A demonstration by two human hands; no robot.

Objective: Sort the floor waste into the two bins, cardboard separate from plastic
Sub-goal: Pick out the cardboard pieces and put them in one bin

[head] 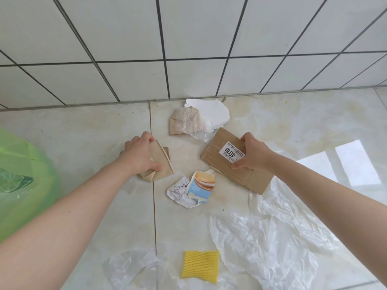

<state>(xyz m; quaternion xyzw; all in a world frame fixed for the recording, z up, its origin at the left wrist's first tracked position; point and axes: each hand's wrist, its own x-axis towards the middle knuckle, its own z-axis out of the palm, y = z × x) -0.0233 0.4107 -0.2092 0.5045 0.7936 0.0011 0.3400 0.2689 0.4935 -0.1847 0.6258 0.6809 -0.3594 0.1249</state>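
My left hand (139,154) grips a folded brown cardboard piece (162,164) lying on the floor left of centre. My right hand (254,153) clasps a flat brown cardboard box (217,158) with a white "4010" label, thumb on its near side and fingers on its far edge. Between them lie a torn printed carton scrap (202,186) and a crumpled receipt (178,190). Near the wall sits a brown piece under clear film (184,122) with white torn card (211,113) behind it. A bin lined with a green bag (23,181) stands at the left edge.
A large clear plastic sheet (268,237) spreads over the floor at lower right. A yellow foam net (201,265) lies near the bottom centre, with another clear plastic bag (134,266) to its left. A white tiled wall (188,49) rises behind the waste.
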